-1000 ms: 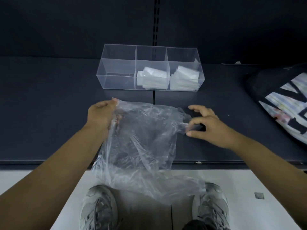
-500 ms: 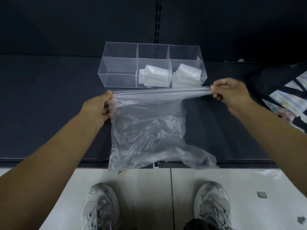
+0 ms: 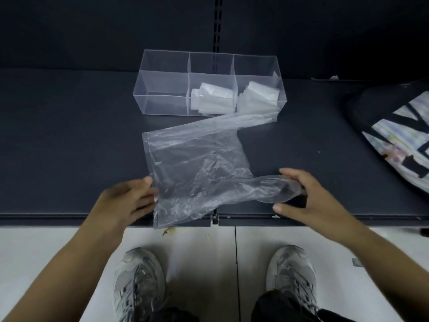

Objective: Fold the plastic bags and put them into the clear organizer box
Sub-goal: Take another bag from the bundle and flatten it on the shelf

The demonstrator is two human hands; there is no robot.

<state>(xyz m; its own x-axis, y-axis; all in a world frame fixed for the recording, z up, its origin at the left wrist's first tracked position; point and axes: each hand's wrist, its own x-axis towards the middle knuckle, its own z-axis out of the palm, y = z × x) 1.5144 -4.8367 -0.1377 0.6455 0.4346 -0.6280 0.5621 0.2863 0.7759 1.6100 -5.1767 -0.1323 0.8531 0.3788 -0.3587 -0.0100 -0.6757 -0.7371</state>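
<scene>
Fingers (image 3: 293, 179) of the right hand (image 3: 316, 202) curl round the plastic bag's (image 3: 192, 163) near handle. The left hand (image 3: 125, 202), fingers straight, presses its near-left edge at the shelf's (image 3: 69, 147) front edge. It looks light, limp and slippery, best gripped at the corners. The clear organizer box (image 3: 164, 87) stands behind.

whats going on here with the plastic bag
A person has a clear plastic bag lying on the dark shelf, apparently to fold it. The left hand touches the bag's left edge, and the right hand holds its near handle. Behind it sits the clear organizer box, with folded bags in its middle and right compartments.
</scene>
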